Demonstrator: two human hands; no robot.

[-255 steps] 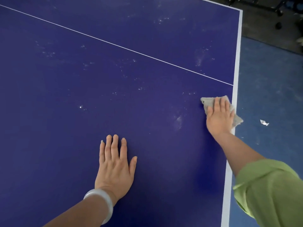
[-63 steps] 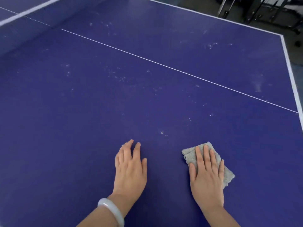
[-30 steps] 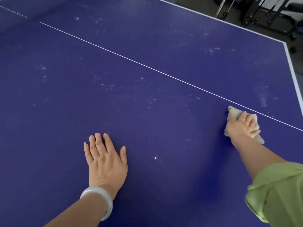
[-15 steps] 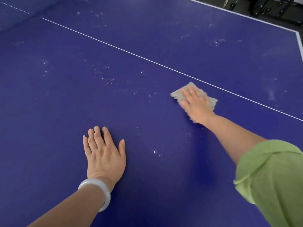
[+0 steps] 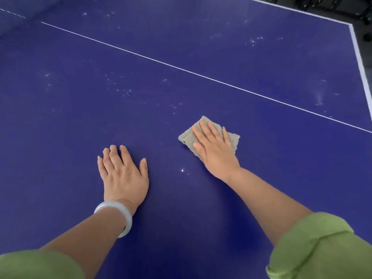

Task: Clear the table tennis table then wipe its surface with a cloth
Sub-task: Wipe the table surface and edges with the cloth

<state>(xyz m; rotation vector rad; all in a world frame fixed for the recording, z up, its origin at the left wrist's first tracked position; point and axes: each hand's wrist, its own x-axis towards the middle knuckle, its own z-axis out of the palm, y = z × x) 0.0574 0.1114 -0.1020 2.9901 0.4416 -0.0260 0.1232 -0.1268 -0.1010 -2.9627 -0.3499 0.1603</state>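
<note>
The blue table tennis table (image 5: 60,121) fills the view, with a thin white centre line (image 5: 181,69) running across it. My right hand (image 5: 215,150) lies flat on a folded grey-beige cloth (image 5: 187,137) and presses it onto the surface just below that line. My left hand (image 5: 123,174) rests palm down on the table to the left of the cloth, fingers spread, holding nothing; a white bangle sits on its wrist. White specks and dusty smears (image 5: 124,91) dot the surface, and one bright speck (image 5: 182,170) lies between my hands.
The table's white-edged right side (image 5: 360,63) and far corner are at the upper right, with dark floor and equipment legs beyond. The net (image 5: 12,19) shows at the upper left corner. My green sleeves fill the bottom corners.
My right hand has slid the cloth toward me and to the left, from near the centre line to a spot beside my left hand. My left hand has stayed planted.
</note>
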